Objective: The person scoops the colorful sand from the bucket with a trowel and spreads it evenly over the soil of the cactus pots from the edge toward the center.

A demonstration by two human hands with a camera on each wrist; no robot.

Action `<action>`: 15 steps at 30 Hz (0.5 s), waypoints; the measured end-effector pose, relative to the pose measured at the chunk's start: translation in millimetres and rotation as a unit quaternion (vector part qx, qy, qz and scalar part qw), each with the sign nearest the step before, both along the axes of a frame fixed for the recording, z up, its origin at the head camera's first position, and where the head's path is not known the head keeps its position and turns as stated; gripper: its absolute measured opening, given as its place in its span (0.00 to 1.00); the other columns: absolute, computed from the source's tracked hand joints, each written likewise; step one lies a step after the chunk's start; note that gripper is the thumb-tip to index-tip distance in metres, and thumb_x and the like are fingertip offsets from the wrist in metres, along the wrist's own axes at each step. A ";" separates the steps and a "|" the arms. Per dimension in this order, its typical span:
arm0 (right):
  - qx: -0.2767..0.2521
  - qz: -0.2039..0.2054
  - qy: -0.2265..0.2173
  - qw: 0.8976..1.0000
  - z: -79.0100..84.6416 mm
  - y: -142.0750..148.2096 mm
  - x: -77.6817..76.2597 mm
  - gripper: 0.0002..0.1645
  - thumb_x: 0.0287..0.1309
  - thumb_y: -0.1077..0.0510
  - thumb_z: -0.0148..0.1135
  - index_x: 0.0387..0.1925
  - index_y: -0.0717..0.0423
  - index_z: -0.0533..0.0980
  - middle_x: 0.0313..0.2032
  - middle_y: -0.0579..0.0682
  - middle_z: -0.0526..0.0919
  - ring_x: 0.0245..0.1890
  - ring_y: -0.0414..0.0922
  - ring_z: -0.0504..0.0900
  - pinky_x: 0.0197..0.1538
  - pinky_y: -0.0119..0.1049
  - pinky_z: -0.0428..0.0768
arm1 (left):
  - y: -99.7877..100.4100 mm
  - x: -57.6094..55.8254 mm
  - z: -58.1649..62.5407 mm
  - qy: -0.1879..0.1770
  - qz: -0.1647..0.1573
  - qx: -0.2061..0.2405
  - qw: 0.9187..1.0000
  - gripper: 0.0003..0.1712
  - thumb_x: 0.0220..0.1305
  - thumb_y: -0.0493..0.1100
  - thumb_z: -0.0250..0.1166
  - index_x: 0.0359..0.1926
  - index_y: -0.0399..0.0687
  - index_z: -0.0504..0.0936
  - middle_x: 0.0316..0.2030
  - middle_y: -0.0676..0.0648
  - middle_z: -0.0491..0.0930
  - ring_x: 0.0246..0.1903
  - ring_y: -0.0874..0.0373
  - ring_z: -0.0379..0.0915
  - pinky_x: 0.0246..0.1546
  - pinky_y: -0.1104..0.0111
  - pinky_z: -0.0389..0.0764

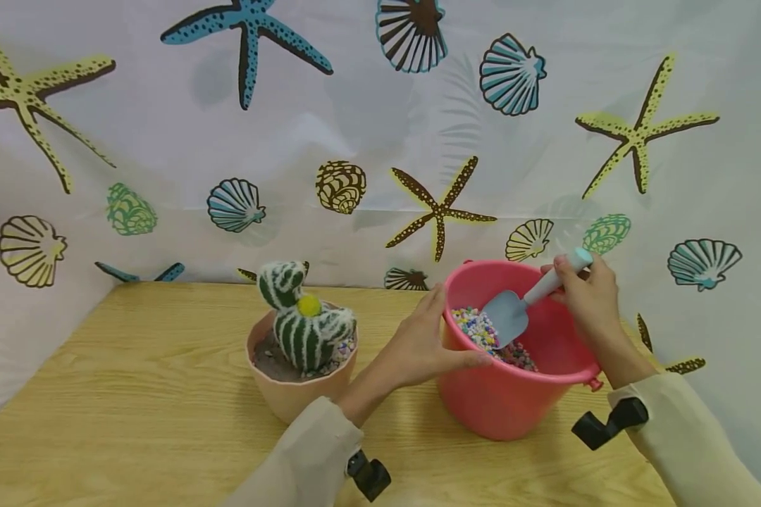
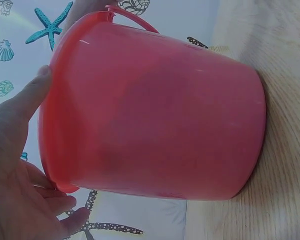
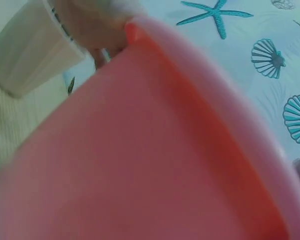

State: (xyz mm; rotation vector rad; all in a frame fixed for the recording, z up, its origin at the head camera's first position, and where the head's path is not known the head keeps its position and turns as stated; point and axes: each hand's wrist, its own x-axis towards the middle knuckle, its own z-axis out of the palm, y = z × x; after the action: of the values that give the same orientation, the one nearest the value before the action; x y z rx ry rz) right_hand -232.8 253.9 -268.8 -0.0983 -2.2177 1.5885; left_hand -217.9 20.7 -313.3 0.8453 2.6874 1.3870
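Cactus (image 1: 301, 345) in flowerpot (image 1: 292, 398), near table's (image 1: 133, 387) far edge. Left hand (image 1: 412, 348) spread wide, braced on the bucket's left rim. Bucket (image 1: 501, 405) upright by the table's far right corner, coloured pebbles (image 1: 472, 324) inside, toward its left side. Trowel (image 1: 507, 317) slants into the bucket, tip at the pebbles; right hand (image 1: 588, 303) grips its handle. Looks like scooping: best slide the tip low under the pile, level the blade before lifting. Left hand should press steadily against tipping; a steep blade would probably spill.
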 end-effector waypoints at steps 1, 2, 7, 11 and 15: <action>-0.024 0.009 0.007 1.000 -0.1 -1.1 0.2 0.13 0.70 0.54 0.48 0.46 0.59 0.67 0.31 0.37 0.81 0.31 0.28 0.80 0.35 0.22 0.81 | -0.5 0.1 -0.1 0.001 -0.002 0.003 1.000 0.68 0.44 0.60 0.75 0.76 0.50 0.41 0.75 0.47 0.47 0.71 0.49 0.50 0.63 0.51 0.67; -0.040 0.016 0.013 0.999 -0.1 -2.0 0.8 0.10 0.70 0.54 0.48 0.45 0.57 0.67 0.29 0.34 0.80 0.31 0.28 0.81 0.36 0.22 0.81 | -0.7 0.1 0.0 0.001 -0.004 0.004 1.000 0.68 0.44 0.60 0.75 0.76 0.50 0.41 0.74 0.47 0.48 0.71 0.49 0.51 0.63 0.52 0.67; -0.108 0.054 0.036 0.992 0.4 -5.4 4.2 0.05 0.70 0.53 0.49 0.41 0.50 0.66 0.30 0.34 0.82 0.32 0.30 0.83 0.37 0.23 0.81 | -0.3 0.6 1.2 -0.001 -0.006 0.002 1.000 0.67 0.45 0.60 0.75 0.76 0.51 0.42 0.74 0.47 0.50 0.70 0.48 0.54 0.62 0.51 0.68; -0.153 0.066 0.038 0.985 0.2 -6.9 6.6 0.07 0.69 0.52 0.49 0.41 0.51 0.66 0.30 0.37 0.83 0.31 0.32 0.84 0.36 0.25 0.82 | -0.9 1.2 1.8 -0.007 -0.005 0.000 1.000 0.67 0.45 0.60 0.75 0.76 0.52 0.41 0.74 0.48 0.48 0.70 0.48 0.53 0.62 0.50 0.68; -0.187 0.081 0.035 0.978 -1.1 -6.5 7.6 0.09 0.69 0.52 0.49 0.42 0.53 0.66 0.30 0.38 0.84 0.31 0.33 0.85 0.36 0.26 0.82 | -2.0 1.1 1.7 -0.009 -0.008 0.005 1.000 0.67 0.46 0.60 0.75 0.76 0.52 0.41 0.75 0.48 0.47 0.71 0.49 0.51 0.63 0.50 0.67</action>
State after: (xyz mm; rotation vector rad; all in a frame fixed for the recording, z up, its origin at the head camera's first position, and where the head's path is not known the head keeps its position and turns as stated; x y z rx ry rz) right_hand -225.2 247.4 -269.9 0.0336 -1.8903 2.0502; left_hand -216.8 18.7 -311.5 0.8489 2.6577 1.3983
